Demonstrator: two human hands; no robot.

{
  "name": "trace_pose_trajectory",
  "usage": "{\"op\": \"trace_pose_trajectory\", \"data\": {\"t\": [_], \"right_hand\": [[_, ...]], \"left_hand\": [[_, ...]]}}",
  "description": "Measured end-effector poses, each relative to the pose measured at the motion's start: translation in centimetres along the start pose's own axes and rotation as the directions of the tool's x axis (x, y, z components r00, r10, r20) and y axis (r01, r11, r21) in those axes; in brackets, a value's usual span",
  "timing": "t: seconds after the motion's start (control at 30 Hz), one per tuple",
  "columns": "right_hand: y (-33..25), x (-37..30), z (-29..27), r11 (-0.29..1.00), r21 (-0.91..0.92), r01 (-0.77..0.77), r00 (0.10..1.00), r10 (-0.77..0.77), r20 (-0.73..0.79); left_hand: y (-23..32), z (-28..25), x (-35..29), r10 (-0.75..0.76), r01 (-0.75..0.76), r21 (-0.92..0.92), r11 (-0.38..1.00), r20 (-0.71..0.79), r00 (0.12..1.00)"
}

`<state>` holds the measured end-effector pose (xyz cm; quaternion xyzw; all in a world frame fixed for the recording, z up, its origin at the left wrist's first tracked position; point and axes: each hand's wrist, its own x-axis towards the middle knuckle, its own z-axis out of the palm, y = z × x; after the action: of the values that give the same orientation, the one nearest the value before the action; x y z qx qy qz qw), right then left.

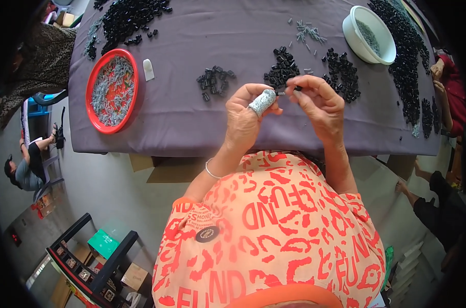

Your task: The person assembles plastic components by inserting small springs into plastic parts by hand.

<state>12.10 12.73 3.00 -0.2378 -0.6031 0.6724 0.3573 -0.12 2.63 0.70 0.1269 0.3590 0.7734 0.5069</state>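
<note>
Nearest the camera is the person's own chest, in a soft orange top with a white blotchy pattern. From it two bare forearms rise toward the surface, which is draped in a smooth dull-purple cloth.

The left hand wears a thin bangle at the wrist, and its thumb is wrapped in a speckled grey fabric guard (rounded, like a thimble sleeve). Its fingers are curled together, pinching one end of a small black part with a slim metal pin showing. The right hand meets it from the other side, thumb and forefinger closed on the same part, so the piece sits between both hands, held just above the near half of the cloth.

Just beyond the hands lie loose heaps of small black plastic pieces, blocky and glossy, with another little heap to the left and one to the right. A small white thimble-like cap lies near a round red tray filled with thin grey pins. Farther off, scattered grey pins lie beside a white bowl, and a long band of black pieces runs along the right edge. At the far right, another person's hands rest by that band.
</note>
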Motion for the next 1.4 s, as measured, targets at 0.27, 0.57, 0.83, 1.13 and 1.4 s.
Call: {"op": "trace_pose_trajectory", "data": {"t": [0.27, 0.57, 0.83, 1.13, 1.4], "right_hand": [[-2.0, -0.8, 0.0, 0.992, -0.047, -0.121, 0.992, 0.123, 0.036], [-1.7, -1.5, 1.2, 0.996, -0.066, -0.056, 0.998, 0.057, 0.011], [-1.6, -1.6, 1.4, 0.994, -0.051, -0.095, 0.993, 0.099, 0.067], [-1.3, -1.6, 1.1, 0.986, -0.140, -0.089, 0.993, 0.099, 0.070], [-0.8, -1.1, 0.9, 0.962, -0.270, -0.047, 0.991, 0.079, 0.110]], "left_hand": [[0.3, 0.5, -0.5, 0.088, -0.079, 0.140, 0.987, -0.057, 0.995], [0.5, 0.4, -1.1, 0.196, -0.188, 0.236, 0.953, -0.008, 0.981], [0.9, 0.4, -1.3, 0.199, -0.195, 0.275, 0.941, 0.015, 0.980], [0.8, 0.4, -1.8, 0.202, -0.167, 0.415, 0.894, -0.042, 0.979], [0.6, 0.1, -1.8, 0.187, -0.143, 0.387, 0.911, -0.079, 0.979]]}}
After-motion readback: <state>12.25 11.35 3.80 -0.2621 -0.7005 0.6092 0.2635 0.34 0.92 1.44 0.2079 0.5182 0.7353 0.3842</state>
